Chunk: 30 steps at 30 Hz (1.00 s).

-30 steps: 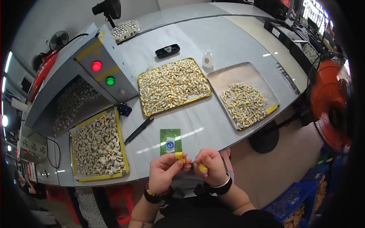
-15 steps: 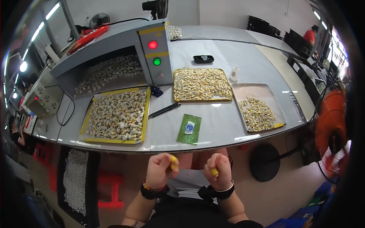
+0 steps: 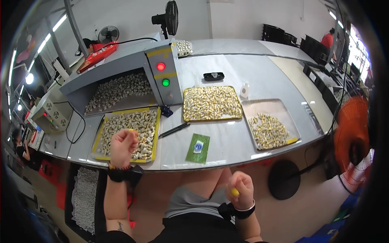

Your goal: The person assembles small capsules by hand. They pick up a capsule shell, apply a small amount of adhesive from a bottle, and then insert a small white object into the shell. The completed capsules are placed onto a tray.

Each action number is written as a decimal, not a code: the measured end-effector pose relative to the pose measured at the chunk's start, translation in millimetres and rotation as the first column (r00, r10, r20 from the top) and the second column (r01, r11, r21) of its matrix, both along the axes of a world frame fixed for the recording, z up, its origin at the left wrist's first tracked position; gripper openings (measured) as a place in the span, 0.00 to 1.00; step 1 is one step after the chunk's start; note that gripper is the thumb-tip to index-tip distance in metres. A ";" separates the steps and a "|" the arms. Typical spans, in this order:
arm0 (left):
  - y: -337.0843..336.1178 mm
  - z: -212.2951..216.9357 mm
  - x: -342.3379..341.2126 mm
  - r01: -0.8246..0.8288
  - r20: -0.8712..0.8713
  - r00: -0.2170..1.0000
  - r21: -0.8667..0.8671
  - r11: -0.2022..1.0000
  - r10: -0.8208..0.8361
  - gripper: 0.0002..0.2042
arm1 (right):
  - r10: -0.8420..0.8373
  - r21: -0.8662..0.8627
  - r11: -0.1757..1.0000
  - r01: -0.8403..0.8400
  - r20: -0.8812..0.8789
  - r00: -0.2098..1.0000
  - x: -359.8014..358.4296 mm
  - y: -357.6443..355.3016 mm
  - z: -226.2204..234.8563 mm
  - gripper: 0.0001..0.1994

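My left hand [image 3: 124, 146] is closed, held over the near edge of the yellow-edged tray [image 3: 154, 139] at the left. Small white and brownish pieces [image 3: 133, 120] fill that tray. A bit of yellow shows at the left fingertips; whatever the fingers hold cannot be made out. Above my lap, off the front edge of the table, my right hand [image 3: 242, 189] is curled closed. Something yellow [image 3: 235, 192] shows at its fingers, perhaps a fingertip cover. Whether anything else is inside that hand is hidden.
A grey box-shaped machine [image 3: 169, 91] with red and green lights stands behind the left tray. A full yellow-white tray [image 3: 212, 103], a partly filled tray [image 3: 292, 124], a black pen-like stick [image 3: 174, 129] and a green packet [image 3: 197, 148] lie rightward. An orange fan [image 3: 351, 133] stands far right.
My left hand has moved left and forward from above my lap to over the left tray. My right hand has shifted slightly right and down, still closed. The view has tilted upward.
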<state>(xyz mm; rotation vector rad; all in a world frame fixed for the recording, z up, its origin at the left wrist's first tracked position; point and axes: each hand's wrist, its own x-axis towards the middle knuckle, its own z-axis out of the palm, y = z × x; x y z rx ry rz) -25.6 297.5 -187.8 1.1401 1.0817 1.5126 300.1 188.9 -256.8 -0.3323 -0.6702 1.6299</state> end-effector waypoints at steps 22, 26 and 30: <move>330.1 -102.2 -79.4 0.113 -0.985 -0.167 0.034 0.993 0.052 0.22 | -0.507 -0.021 0.826 0.563 0.407 0.760 107.0 33.8 -25.7 0.11; 311.9 -75.0 -58.9 0.096 -0.994 -0.039 0.094 0.991 0.098 0.18 | -0.514 0.077 0.823 0.562 0.521 0.682 106.3 46.0 -12.2 0.10; 307.6 -69.4 -89.8 0.033 -0.982 -0.037 0.183 0.982 0.185 0.13 | -0.451 0.105 0.845 0.524 0.666 0.594 94.3 54.0 7.6 0.08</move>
